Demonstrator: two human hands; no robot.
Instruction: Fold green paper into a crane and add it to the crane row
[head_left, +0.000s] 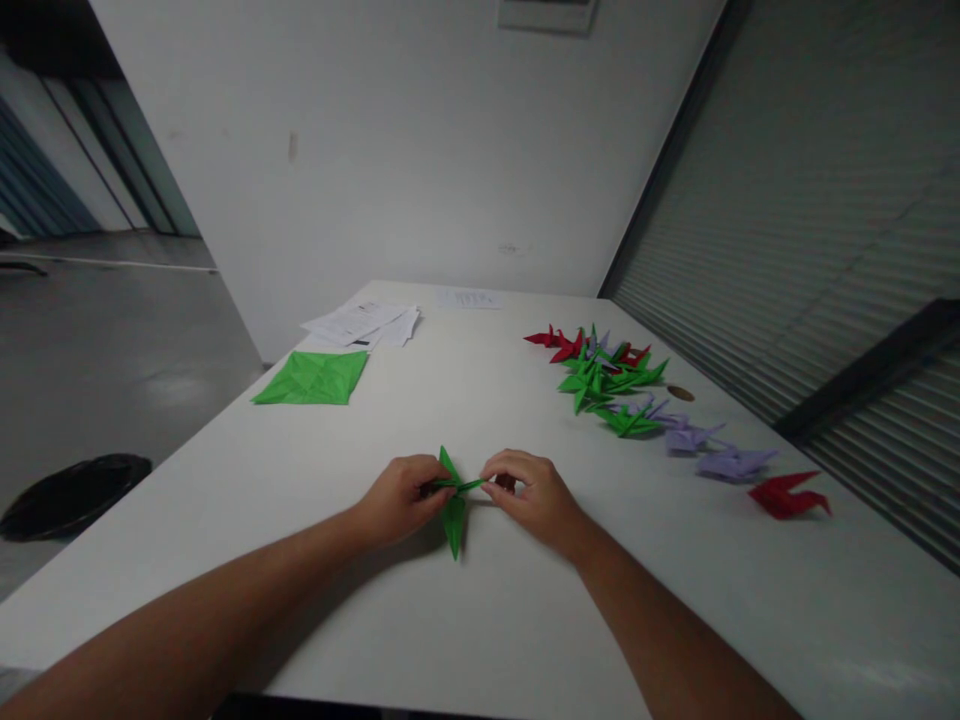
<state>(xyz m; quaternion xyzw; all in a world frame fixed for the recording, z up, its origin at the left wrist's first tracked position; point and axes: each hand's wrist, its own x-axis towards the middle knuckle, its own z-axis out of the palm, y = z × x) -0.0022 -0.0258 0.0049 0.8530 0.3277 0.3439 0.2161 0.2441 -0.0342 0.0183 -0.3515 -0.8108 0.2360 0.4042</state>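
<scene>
A green origami crane (453, 520) is held between my two hands just over the white table, its wings pointing away from me and toward me. My left hand (406, 494) pinches its left end, and the fingertips cover part of the paper there. Thumb and forefinger of my right hand (534, 494) grip the thin point on the right side. Farther left lies a creased sheet of green paper (313, 378). Several finished paper cranes, such as a red crane (787, 495) and a purple crane (733, 462), sit along the right side.
Printed papers (360, 322) lie at the far left of the white table (450, 390), and another sheet (470, 298) is by the wall. A brown disc (680, 393) rests near the blinds (810, 230). On the floor at left stands a black-lined bin (71, 495).
</scene>
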